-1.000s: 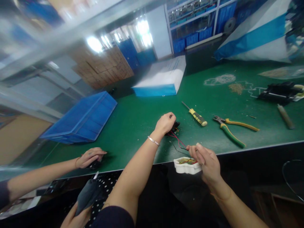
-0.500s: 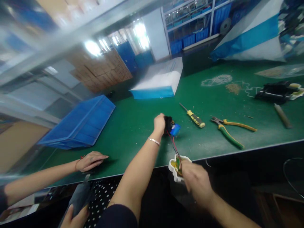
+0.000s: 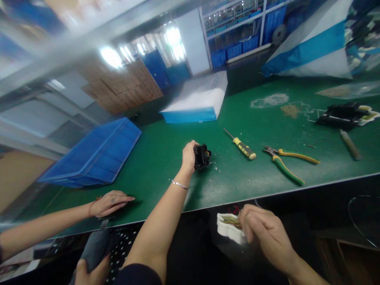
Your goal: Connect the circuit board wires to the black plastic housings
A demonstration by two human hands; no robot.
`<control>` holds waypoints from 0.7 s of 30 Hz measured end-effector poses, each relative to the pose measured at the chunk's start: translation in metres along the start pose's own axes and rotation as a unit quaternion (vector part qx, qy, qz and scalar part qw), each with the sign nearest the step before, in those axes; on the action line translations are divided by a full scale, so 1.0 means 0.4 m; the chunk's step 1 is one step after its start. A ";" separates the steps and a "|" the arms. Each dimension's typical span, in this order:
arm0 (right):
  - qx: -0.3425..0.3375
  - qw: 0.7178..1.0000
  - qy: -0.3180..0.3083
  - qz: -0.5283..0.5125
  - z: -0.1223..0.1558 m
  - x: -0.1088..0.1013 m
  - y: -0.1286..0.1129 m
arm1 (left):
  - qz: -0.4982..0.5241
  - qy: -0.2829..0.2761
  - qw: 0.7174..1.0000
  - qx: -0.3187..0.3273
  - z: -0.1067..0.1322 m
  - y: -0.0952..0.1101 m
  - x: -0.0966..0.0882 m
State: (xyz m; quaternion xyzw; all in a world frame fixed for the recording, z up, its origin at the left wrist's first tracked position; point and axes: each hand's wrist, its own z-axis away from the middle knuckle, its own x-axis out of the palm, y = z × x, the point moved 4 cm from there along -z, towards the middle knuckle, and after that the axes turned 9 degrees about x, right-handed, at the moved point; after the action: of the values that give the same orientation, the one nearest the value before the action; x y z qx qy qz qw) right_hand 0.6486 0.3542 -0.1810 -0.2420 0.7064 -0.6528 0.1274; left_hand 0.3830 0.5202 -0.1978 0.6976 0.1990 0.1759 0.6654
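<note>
My left hand (image 3: 189,156), with a silver bracelet at the wrist, grips a small black plastic housing (image 3: 202,156) over the green bench top. The housing's open side shows, with a bit of yellow at its right end. In front of the bench edge, my right hand (image 3: 264,229) is closed at the rim of a white scalloped plastic casing (image 3: 233,232). Yellowish-green material lies inside the casing. Thin red wires (image 3: 234,209) loop beside my right fingertips. Exactly what these fingers pinch is partly hidden.
On the green bench (image 3: 166,158) lie a yellow-grey screwdriver (image 3: 245,148), pliers (image 3: 286,162) and a black assembly (image 3: 341,114). A blue bin (image 3: 95,154) stands left. A co-worker's hand (image 3: 114,202) rests on the edge; another holds a grey tool (image 3: 95,245).
My right hand has moved down and right with the white casing, away from the housing. The wires no longer stretch between them, and the blue piece has left the housing. My left hand shifted slightly left.
</note>
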 end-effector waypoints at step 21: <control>0.323 0.677 0.312 0.583 0.539 -0.608 -0.079 | 0.092 -0.223 0.956 -0.167 0.172 0.039 0.186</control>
State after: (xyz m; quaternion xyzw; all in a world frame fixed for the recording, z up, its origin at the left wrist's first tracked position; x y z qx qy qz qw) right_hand 0.9676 0.2914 -0.2078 0.4929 0.4482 -0.6714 0.3246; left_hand 0.4826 0.4988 -0.1873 0.6135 -0.0519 0.1069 0.7807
